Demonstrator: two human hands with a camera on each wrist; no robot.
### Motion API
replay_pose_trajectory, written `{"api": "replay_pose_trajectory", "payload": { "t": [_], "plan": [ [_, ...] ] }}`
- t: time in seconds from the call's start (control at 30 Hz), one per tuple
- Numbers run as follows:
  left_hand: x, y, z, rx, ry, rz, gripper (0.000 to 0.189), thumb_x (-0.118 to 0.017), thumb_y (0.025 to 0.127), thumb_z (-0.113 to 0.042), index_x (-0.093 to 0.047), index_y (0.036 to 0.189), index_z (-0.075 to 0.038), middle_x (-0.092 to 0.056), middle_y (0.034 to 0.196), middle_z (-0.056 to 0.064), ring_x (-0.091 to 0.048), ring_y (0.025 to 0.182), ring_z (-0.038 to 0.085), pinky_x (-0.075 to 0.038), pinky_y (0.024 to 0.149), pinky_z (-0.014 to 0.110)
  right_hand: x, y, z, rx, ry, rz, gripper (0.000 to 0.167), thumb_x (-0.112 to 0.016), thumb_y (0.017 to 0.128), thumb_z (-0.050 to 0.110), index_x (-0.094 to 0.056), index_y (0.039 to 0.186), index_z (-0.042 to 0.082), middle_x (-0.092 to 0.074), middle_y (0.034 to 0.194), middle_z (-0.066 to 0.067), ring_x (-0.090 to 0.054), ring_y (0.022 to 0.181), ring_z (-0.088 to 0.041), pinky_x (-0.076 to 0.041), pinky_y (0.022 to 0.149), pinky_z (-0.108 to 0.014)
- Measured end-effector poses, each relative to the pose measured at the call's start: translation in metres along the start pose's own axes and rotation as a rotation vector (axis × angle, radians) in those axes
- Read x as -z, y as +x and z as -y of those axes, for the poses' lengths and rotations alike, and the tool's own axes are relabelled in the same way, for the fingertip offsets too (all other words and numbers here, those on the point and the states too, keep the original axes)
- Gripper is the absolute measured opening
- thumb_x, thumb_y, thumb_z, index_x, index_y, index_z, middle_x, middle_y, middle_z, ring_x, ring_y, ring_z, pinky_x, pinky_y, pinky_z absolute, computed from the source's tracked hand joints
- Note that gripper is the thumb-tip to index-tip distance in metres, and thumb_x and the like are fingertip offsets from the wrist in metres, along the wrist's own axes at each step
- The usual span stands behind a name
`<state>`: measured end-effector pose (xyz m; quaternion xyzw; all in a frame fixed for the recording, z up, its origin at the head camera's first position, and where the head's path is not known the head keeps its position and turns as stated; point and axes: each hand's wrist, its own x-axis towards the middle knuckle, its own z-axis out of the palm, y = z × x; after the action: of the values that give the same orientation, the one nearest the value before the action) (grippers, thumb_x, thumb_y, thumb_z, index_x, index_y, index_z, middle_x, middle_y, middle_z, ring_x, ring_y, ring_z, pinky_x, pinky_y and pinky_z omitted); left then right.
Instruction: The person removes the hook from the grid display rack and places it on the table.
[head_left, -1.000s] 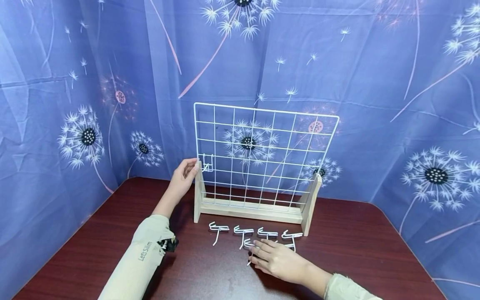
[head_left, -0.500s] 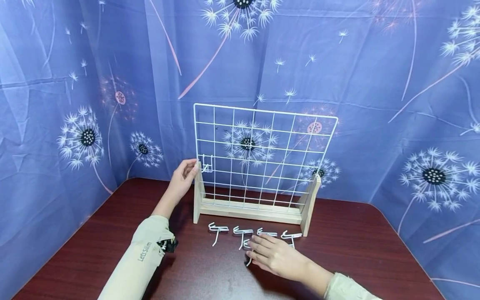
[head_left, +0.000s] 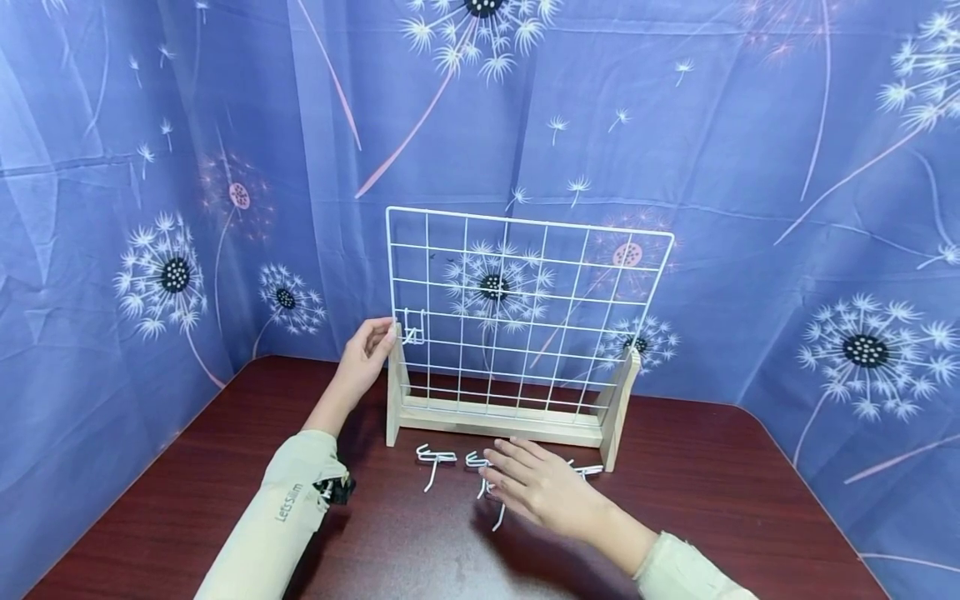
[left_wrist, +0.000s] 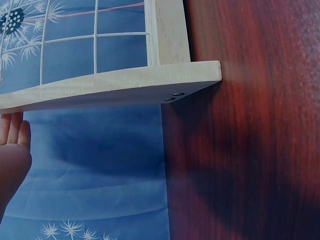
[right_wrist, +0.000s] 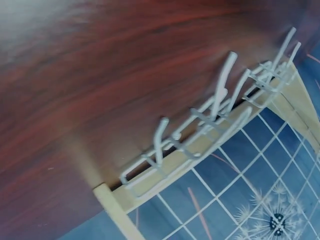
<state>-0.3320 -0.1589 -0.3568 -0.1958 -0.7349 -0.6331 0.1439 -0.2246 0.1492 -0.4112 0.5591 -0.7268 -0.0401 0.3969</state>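
Note:
A white wire grid rack (head_left: 525, 275) on a wooden stand (head_left: 495, 423) stands upright on the table. My left hand (head_left: 366, 354) grips the upper end of its left wooden side panel (head_left: 393, 396), with the fingers at the panel edge in the left wrist view. Close by, one white wire hook (head_left: 415, 327) hangs on the grid's left side. My right hand (head_left: 543, 490), palm down with fingers stretched out, lies over several loose white hooks and partly hides them. A hook (head_left: 437, 455) to its left shows fully. In the right wrist view, a hook's prong (right_wrist: 159, 142) points up.
The dark red wooden table (head_left: 420, 558) has rounded far corners. Blue cloth (head_left: 720, 167) with dandelion prints hangs behind and beside it. A black device (head_left: 337, 489) pokes from the left sleeve (head_left: 277, 508).
My right hand has shifted slightly forward and left over the hooks, covering different ones. The left hand and the rack stay in place.

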Motion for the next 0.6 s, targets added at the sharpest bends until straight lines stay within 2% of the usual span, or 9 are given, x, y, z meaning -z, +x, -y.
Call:
{"api": "replay_pose_trajectory", "payload": {
  "t": [0.17,0.33,0.6],
  "plan": [
    [0.0,0.0,-0.001,0.007,0.009,0.003,0.038,-0.048,0.1,-0.006,-0.043,0.133,0.012,-0.051,0.128,0.03,-0.05,0.109,0.017,-0.04,0.09,0.012,-0.001,0.012,-0.004,-0.047,0.011,-0.054,0.034,-0.047,0.101,0.025,-0.066,0.119,0.005,-0.066,0.12,-0.011,-0.062,0.11,-0.026,-0.045,0.098,-0.04],
    [0.0,0.0,-0.002,0.006,0.009,0.001,0.037,-0.049,0.1,-0.006,-0.043,0.133,0.012,-0.052,0.128,0.03,-0.05,0.108,0.015,-0.04,0.09,0.012,0.0,0.026,-0.007,-0.093,0.002,-0.049,0.035,-0.054,0.095,0.023,-0.064,0.123,0.003,-0.065,0.121,-0.012,-0.06,0.112,-0.027,-0.044,0.1,-0.04],
    [0.0,-0.001,-0.002,0.008,0.007,0.003,0.038,-0.049,0.1,-0.006,-0.043,0.133,0.012,-0.052,0.127,0.03,-0.05,0.107,0.013,-0.04,0.089,0.012,-0.003,0.044,-0.011,-0.18,0.019,-0.046,0.04,-0.057,0.095,0.023,-0.059,0.127,0.001,-0.06,0.129,-0.014,-0.056,0.119,-0.029,-0.039,0.105,-0.042]
  ]
}}
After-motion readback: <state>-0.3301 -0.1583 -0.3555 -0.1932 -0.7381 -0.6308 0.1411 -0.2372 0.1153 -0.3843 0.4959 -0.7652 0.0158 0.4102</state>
